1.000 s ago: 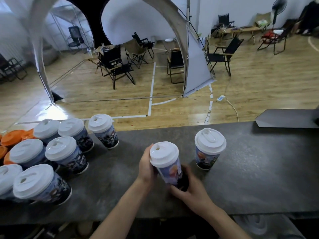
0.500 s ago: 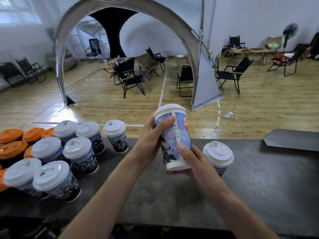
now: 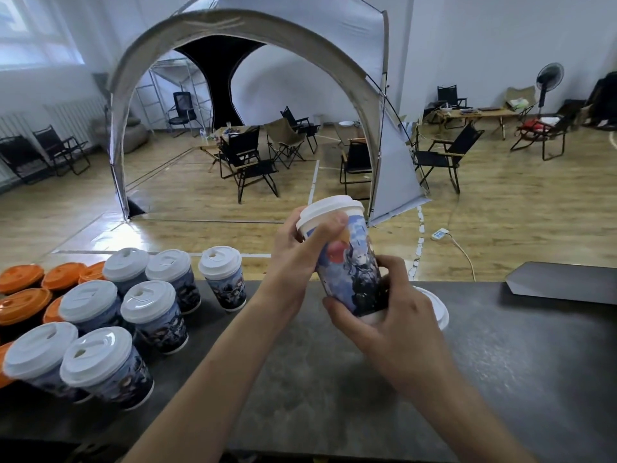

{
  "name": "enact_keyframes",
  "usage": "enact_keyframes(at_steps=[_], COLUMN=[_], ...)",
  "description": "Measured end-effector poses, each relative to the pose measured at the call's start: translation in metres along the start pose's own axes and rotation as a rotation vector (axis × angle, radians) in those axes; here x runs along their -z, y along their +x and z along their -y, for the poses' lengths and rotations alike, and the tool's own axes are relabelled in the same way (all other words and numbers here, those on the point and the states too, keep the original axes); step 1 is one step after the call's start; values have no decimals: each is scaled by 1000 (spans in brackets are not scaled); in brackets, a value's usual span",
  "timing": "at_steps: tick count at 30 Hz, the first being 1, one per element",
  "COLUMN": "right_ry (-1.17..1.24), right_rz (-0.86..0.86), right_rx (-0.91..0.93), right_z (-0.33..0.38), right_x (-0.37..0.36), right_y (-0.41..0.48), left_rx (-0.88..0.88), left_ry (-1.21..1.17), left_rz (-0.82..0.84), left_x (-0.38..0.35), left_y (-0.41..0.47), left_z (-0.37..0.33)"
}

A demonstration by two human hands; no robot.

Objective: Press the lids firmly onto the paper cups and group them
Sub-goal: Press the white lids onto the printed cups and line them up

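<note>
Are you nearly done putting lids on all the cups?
Nearly. Done: seven white-lidded cups stand grouped at the left of the counter. In hand: the left hand and right hand grip the held cup above the counter, left thumb by its lid. Left: this cup and the lone lidded cup behind the right hand are not yet with the group.
</note>
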State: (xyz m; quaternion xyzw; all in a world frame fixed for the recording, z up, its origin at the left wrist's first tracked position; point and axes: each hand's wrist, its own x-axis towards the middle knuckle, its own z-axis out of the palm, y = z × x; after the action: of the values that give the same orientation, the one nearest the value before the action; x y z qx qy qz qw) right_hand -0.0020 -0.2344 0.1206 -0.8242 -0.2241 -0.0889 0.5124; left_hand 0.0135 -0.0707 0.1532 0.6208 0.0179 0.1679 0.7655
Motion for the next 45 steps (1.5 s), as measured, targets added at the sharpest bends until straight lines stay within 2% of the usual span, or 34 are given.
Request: enact_keyframes(at_steps=[2, 4, 5, 7, 9, 11, 15, 17, 23, 29, 34, 37, 41, 42, 45], right_ry=[253, 717, 873, 936, 814, 793, 1336, 1439, 1534, 1168, 1098, 1123, 1520, 1555, 1342], right_rz=[135, 269, 311, 345, 297, 281, 541, 635, 671, 511, 450, 476, 648, 679, 673], right_rx=[-169, -374, -437, -464, -433, -420, -529, -540, -514, -478, -446, -459, -502, -510, -542], right_z=[4, 9, 11, 13, 13, 14, 31, 34, 38, 44, 41, 43, 44, 43, 38], right_x=[4, 5, 5, 2, -1, -3, 7, 8, 3, 3, 2, 7, 20, 23, 30], right_y=[6, 13, 16, 18, 19, 19, 23, 23, 21, 20, 19, 21, 24, 24, 29], left_rx=[46, 79, 73, 34, -7, 23, 137, 144, 171, 178, 176, 159, 183, 178, 127], left_ry=[-53, -127, -136, -106, -44, -31, -176, -207, -172, -203, -175, -154, -210, -217, -147], left_rz=[71, 166, 189, 137, 53, 65, 282, 280, 177, 143, 133, 133, 293, 312, 233], left_x=[1, 3, 3, 2, 1, 3, 7, 7, 1, -1, -6, -6, -2, -2, -1], left_y=[2, 3, 3, 4, 7, 9, 8, 7, 8, 10, 13, 16, 15, 14, 18], left_z=[-3, -5, -5, -6, -7, -10, -23, -24, -27, -32, -36, -34, -30, -29, -28])
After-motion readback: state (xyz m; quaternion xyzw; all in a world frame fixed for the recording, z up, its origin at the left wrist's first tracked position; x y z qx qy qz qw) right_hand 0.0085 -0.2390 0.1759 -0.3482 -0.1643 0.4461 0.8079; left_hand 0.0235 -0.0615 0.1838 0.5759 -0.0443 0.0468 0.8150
